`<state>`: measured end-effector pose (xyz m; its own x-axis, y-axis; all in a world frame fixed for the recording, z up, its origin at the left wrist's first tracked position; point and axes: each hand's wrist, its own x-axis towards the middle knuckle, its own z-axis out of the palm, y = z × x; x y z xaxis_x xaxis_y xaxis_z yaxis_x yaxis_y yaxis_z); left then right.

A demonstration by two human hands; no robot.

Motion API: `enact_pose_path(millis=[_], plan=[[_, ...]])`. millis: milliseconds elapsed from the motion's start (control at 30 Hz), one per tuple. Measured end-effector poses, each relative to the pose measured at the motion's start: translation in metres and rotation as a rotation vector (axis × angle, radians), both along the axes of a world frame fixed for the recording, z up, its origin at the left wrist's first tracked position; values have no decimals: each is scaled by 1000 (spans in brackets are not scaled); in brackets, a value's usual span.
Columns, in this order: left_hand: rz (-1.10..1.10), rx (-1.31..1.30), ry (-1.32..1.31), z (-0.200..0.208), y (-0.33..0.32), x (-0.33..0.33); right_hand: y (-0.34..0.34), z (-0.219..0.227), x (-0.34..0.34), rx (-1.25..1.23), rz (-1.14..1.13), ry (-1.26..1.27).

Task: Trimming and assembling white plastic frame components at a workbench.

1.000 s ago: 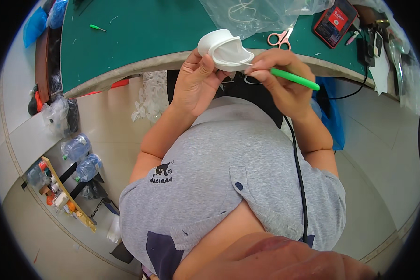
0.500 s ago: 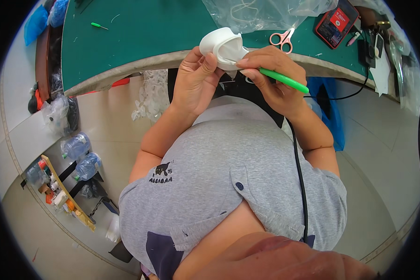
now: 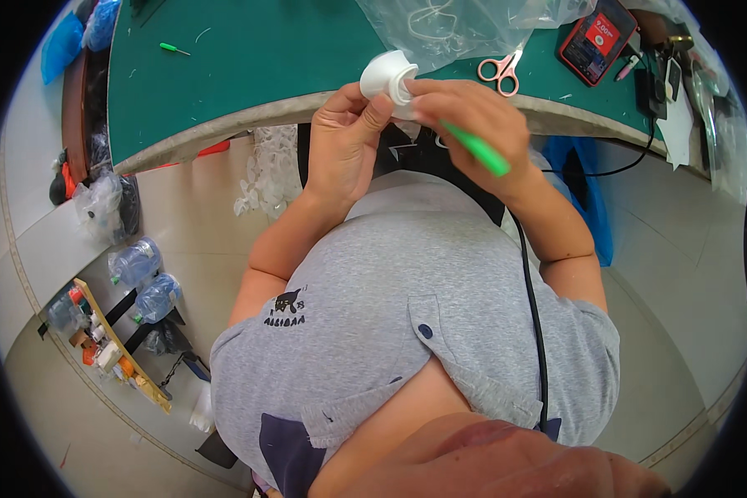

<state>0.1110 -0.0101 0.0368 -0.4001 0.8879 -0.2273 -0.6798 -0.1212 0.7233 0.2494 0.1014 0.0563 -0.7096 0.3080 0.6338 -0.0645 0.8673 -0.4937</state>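
A hollow white plastic piece [image 3: 379, 75] with a round rimmed opening is held up at the bench's near edge. The fingers and thumb of my left hand [image 3: 343, 141] are closed around its left side. My right hand [image 3: 481, 120] grips a slim green-handled tool [image 3: 476, 149] like a pen, its fingers up against the piece's right side at the opening. The tool's handle is smeared by motion. Its tip is hidden behind my fingers, so I cannot make out whether it touches the plastic.
Pink-handled scissors [image 3: 500, 75] and a clear plastic bag [image 3: 448, 29] lie on the green bench top [image 3: 249, 58]. A red-screened device [image 3: 596, 41] stands right of them. Far left lies a small green-handled tool [image 3: 173, 48]. White scraps [image 3: 274, 170] are heaped below the bench; a blue bag [image 3: 585, 199] hangs at right.
The white piece has turned, so its opening now looks narrower and faces more to the right. My right hand has shifted left, and the green handle has swung to a steeper slant.
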Motion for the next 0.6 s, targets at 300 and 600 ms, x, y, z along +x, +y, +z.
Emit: enact_pose_path(millis=[300, 600], plan=[[-97, 291, -163, -21, -16, -30, 83, -3, 55, -669, -361, 671], [-557, -30, 465, -15, 0, -10, 12, 3, 14, -1103, 365, 273]])
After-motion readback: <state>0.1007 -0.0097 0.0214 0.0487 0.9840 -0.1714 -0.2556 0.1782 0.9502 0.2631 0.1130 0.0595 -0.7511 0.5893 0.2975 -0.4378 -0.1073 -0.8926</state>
